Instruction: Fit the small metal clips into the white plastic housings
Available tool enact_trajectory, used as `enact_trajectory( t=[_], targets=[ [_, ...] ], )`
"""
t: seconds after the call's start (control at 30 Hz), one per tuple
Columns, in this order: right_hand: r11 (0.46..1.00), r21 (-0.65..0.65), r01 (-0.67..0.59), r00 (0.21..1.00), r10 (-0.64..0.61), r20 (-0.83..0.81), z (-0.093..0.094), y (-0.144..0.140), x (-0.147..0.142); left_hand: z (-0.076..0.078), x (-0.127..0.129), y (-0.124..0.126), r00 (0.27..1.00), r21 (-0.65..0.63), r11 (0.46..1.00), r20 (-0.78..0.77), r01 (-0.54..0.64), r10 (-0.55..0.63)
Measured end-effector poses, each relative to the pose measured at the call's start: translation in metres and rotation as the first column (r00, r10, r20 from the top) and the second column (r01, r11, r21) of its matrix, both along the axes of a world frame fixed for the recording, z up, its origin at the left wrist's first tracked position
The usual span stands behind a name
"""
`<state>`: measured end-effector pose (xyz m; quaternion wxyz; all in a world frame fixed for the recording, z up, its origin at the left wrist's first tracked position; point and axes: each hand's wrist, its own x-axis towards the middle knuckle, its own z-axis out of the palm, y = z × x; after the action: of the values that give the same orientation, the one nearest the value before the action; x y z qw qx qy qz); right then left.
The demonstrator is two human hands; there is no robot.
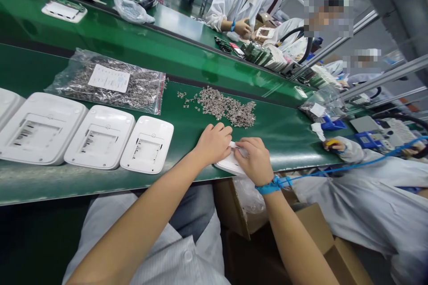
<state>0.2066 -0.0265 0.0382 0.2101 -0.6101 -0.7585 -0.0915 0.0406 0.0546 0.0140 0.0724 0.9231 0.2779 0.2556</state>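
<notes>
- Head view, near edge of the green bench (287,131): the left hand (214,143) lies curled over the left end of a white plastic cover (227,164), pressing it down so that it stays put; the fingers are bent together on its top.
- The right hand (254,160) rests on the right part of the same cover, fingertips drawn together at a point on its upper face; whether they pinch a screw cannot be told. A blue wrist strap (269,186) with a coiled cord runs off to the right.
- The cover sits at the near rim of the bench, partly over its edge, directly in front of the person.
- Just beyond the hands lies a loose pile of small screws (227,107), spread within easy reach.
- Far left of the pile: a clear bag of screws (110,82) with a paper label, lying flat.
- Near left: three white covers (100,136) in a row, open side up, side by side along the bench edge.
- Far side: other people in white coats at a second green bench (187,20); one co-worker's hand (332,144) at near right.
</notes>
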Motion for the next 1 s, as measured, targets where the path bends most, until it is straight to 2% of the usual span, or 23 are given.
enact_trajectory(
  t=[0.2, 0.47, 0.67, 0.73, 0.8, 0.83, 0.87, 0.9, 0.93, 0.97, 1.0],
  targets=[
    [1.000, 0.013, 0.017, 0.999, -0.016, -0.039, -0.004, 0.000, 0.000, -0.001, 0.000, 0.001, 1.000, -0.068, 0.998, 0.013, -0.016, 0.017],
    [0.999, 0.014, 0.032, 0.999, -0.032, -0.001, -0.006, -0.001, -0.002, -0.001, 0.001, 0.001, 1.000, -0.029, 0.999, 0.013, -0.020, 0.021],
    [0.996, 0.016, 0.091, 0.992, -0.092, 0.082, -0.002, -0.001, -0.011, -0.001, 0.002, 0.001, 1.000, -0.021, 1.000, 0.012, -0.017, 0.017],
    [0.994, 0.040, 0.099, 0.994, -0.101, 0.031, -0.001, -0.002, -0.012, -0.001, 0.001, 0.002, 1.000, -0.022, 1.000, 0.021, -0.015, 0.016],
    [0.978, 0.140, 0.157, 0.979, -0.135, -0.152, -0.006, -0.004, -0.006, -0.001, 0.000, 0.002, 0.999, -0.034, 0.999, 0.032, -0.016, 0.017],
    [0.946, 0.209, 0.248, 0.936, -0.179, -0.303, -0.011, -0.005, 0.000, -0.001, -0.001, 0.002, 0.999, -0.047, 0.999, 0.038, -0.020, 0.021],
    [0.888, 0.262, 0.377, 0.855, -0.225, -0.468, -0.018, -0.006, 0.008, -0.001, -0.001, 0.003, 0.999, -0.060, 0.998, 0.042, -0.025, 0.028],
    [0.803, 0.277, 0.528, 0.734, -0.267, -0.624, -0.026, -0.006, 0.016, -0.002, -0.002, 0.003, 0.998, -0.073, 0.997, 0.045, -0.034, 0.038],
    [0.701, 0.244, 0.670, 0.593, -0.308, -0.744, -0.035, -0.006, 0.025, -0.002, -0.002, 0.003, 0.998, -0.086, 0.995, 0.046, -0.044, 0.048],
    [0.637, 0.213, 0.741, 0.511, -0.328, -0.795, -0.044, -0.006, 0.032, -0.001, -0.002, 0.004, 0.997, -0.098, 0.994, 0.044, -0.051, 0.056],
    [0.595, 0.185, 0.782, 0.453, -0.339, -0.824, -0.053, -0.005, 0.038, -0.001, -0.002, 0.004, 0.997, -0.107, 0.993, 0.037, -0.057, 0.061]
  ],
)
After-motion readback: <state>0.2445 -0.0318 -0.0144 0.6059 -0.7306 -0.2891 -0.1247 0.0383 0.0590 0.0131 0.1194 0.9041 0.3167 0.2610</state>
